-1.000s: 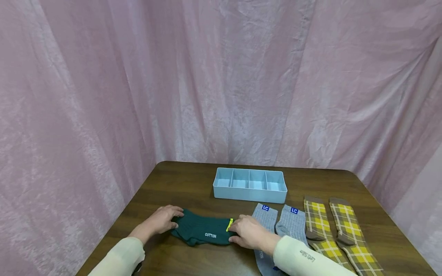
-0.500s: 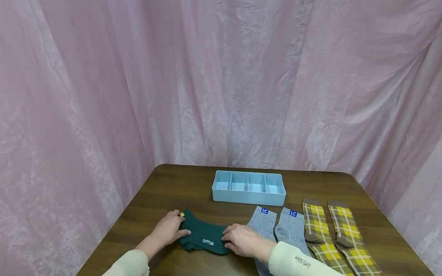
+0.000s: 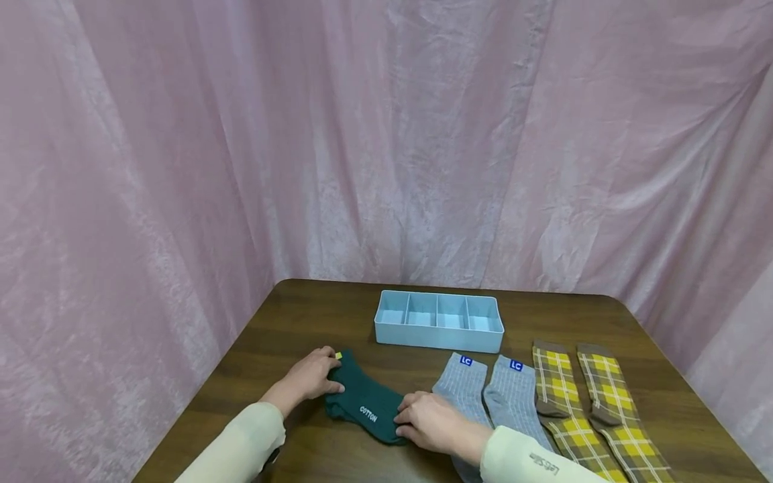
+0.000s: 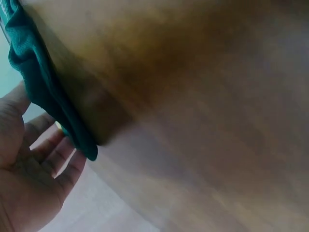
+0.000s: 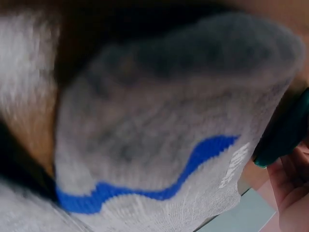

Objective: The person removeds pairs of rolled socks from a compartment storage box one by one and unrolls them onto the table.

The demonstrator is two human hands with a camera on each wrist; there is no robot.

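Observation:
In the head view, dark green socks [image 3: 365,399] marked COTTON lie on the table, stacked so that I cannot count the layers. A small yellow patch shows at their upper left end. My left hand [image 3: 309,374] pinches that end; in the left wrist view its fingers [image 4: 63,164] lie against the green fabric [image 4: 41,72]. My right hand [image 3: 431,421] holds the other end, beside the text. Two grey socks [image 3: 464,389] with blue LC labels lie right by this hand, partly under the forearm. One grey sock [image 5: 159,121] with a blue wavy band fills the right wrist view.
A light blue box [image 3: 439,335] with several compartments in a row stands behind the socks. Two yellow plaid socks [image 3: 610,396] with brown ends lie at the right. The brown table [image 3: 326,315] reaches back to a pink curtain [image 3: 386,147].
A yellow strip at the green socks' right end has gone from sight; yellow now shows at the left end. The left hand has moved right and slightly up, and the socks now slant.

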